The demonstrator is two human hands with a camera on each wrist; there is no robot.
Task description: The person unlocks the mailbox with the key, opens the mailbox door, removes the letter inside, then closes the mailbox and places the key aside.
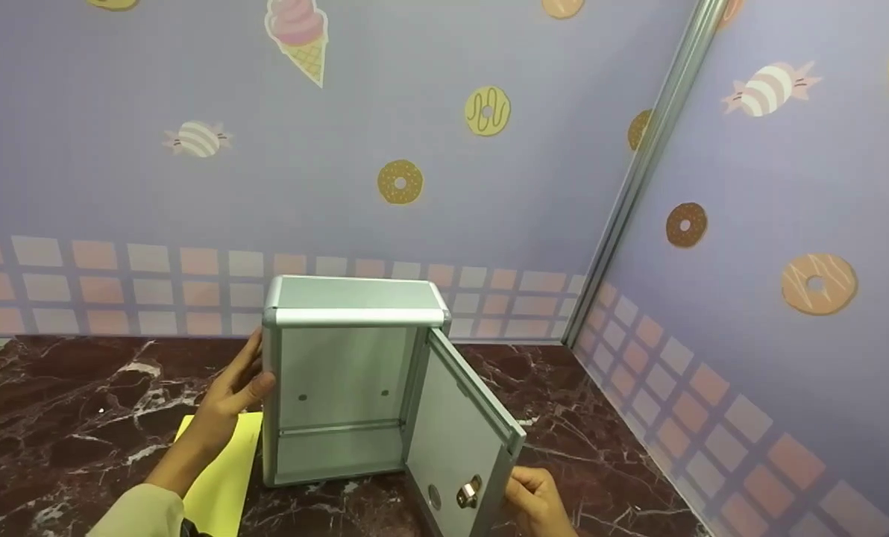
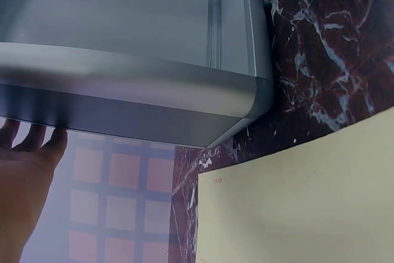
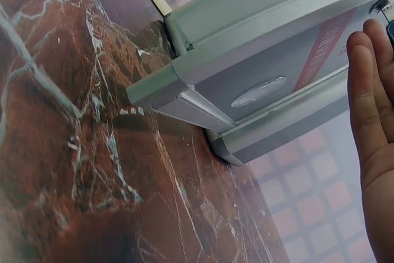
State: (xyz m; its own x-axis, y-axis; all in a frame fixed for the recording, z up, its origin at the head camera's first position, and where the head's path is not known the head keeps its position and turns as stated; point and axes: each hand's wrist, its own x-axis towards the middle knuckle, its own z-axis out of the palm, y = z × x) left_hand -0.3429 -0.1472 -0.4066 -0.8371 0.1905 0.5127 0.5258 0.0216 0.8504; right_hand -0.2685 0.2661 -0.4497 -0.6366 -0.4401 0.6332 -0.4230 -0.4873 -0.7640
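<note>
A silver metal box point(image 1: 359, 294) stands upright on the table, its hinged door point(image 1: 456, 418) swung outward on the right. My left hand point(image 1: 224, 406) rests against the box's left side, fingers extended along it; in the left wrist view the fingertips touch that side panel. At the door's outer face, my right hand point(image 1: 538, 503) pinches a dark-headed key point(image 3: 391, 30) at the lock point(image 3: 383, 5), mostly hidden by the fingers. The brass-coloured lock cam point(image 1: 469, 492) shows on the door's inside. Beside it is a round hole point(image 1: 435, 497).
A yellow sheet point(image 1: 228, 477) lies on the dark red marbled table point(image 1: 64, 418), left of the box and partly under the left forearm. Behind stands a lilac wall point(image 1: 191, 201) with printed sweets; another wall point(image 1: 758, 313) runs along the right.
</note>
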